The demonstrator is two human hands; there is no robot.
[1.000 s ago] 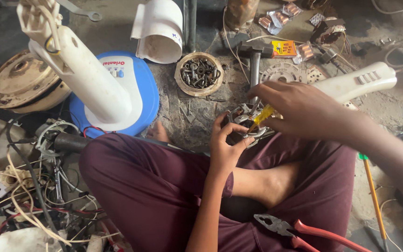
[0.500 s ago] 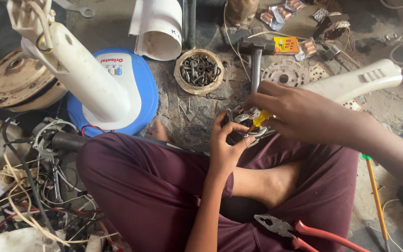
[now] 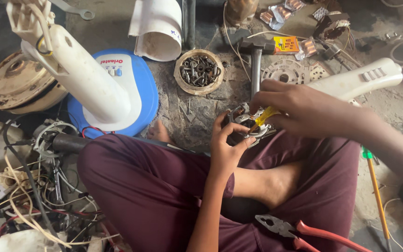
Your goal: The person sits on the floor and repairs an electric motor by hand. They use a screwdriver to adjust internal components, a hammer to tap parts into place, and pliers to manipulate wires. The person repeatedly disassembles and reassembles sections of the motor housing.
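Observation:
I sit cross-legged on the floor in maroon trousers. My left hand (image 3: 226, 145) grips a small metal motor part (image 3: 246, 122) that rests by my knee. My right hand (image 3: 299, 111) is closed around a yellow-handled screwdriver (image 3: 263, 116), whose tip points down into that part. The part is mostly hidden behind both hands.
A white fan stand on a blue base (image 3: 138, 95) stands at the left. A round dish of screws (image 3: 198, 71), a hammer (image 3: 255, 58) and a white pipe piece (image 3: 157, 28) lie ahead. Red-handled pliers (image 3: 299, 229) rest on my lap. A wire tangle (image 3: 29, 196) fills the lower left.
My hands stay on the motor part with the screwdriver; only the view shifts slightly. Nothing was picked up or let go.

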